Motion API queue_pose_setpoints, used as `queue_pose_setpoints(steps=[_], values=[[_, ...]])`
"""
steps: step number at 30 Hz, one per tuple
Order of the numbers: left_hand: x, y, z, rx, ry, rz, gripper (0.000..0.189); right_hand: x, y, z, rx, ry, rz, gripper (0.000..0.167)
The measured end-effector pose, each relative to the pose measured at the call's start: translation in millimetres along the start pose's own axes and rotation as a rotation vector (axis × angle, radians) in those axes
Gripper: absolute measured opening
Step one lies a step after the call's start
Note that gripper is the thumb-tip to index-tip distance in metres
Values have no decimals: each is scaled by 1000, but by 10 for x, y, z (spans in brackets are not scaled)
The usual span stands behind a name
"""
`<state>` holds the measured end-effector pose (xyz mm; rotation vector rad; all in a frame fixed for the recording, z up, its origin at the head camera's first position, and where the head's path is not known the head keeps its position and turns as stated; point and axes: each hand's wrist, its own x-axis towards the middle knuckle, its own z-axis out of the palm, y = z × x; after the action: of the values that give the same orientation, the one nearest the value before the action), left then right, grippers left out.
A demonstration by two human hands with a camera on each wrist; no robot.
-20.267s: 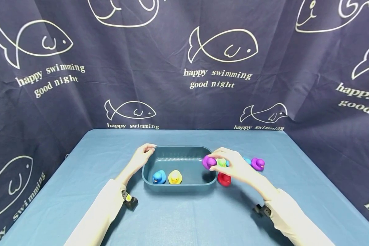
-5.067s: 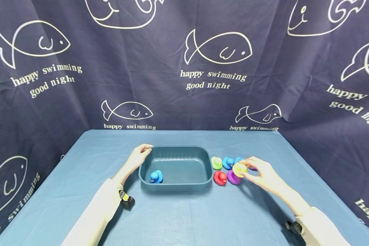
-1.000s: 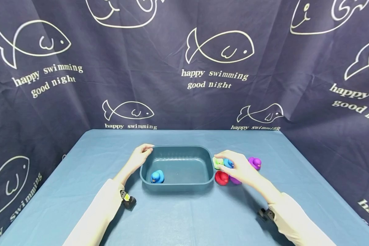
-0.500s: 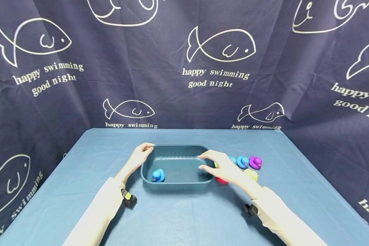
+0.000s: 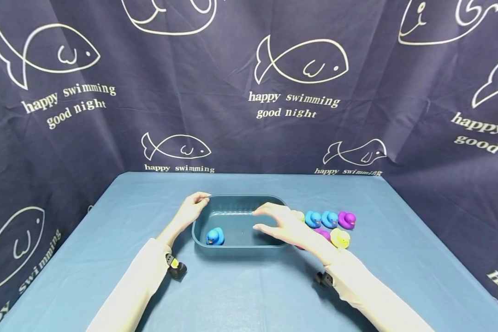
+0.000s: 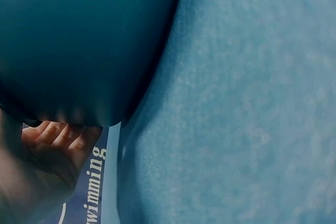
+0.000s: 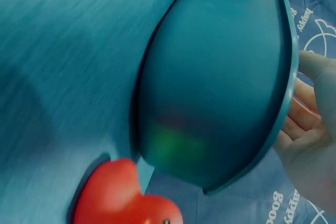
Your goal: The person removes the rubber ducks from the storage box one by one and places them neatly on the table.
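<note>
At the far left corner of a dark teal plastic tub, my left hand grips the rim; in the left wrist view its fingers curl against the tub's end wall. Inside the tub, near its front left corner, sits a blue rubber duck. My right hand reaches across the tub's right end, thumb and fingers spread apart with nothing between them. Behind that hand a pale green duck is partly hidden. A red duck lies beside the tub in the right wrist view.
Right of the tub stand two blue ducks, a purple duck, another purple duck half covered by the right arm, and a yellow duck. A dark fish-print curtain surrounds the blue-covered table.
Over the last second my right hand has moved left from the ducks to above the tub. Earlier it held a purple duck, then the yellow one, which now stands right of the tub.
</note>
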<state>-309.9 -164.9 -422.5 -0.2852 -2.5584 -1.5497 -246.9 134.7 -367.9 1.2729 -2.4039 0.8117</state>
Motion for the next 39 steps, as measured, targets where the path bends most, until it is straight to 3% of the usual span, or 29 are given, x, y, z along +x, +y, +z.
queue_pose_setpoints(steps=[8,17,29,39], values=[[8,8,3,13,7,12,24,139,-18,129,21,-2,-71,29],[25,-3,19,17,7,20,24,270,-67,265,27,-101,-12,31],[17,9,14,18,4,10,25,432,-165,484,85,-167,-13,33],[9,-3,-1,-11,1,4,24,542,-228,684,54,-190,-45,34]])
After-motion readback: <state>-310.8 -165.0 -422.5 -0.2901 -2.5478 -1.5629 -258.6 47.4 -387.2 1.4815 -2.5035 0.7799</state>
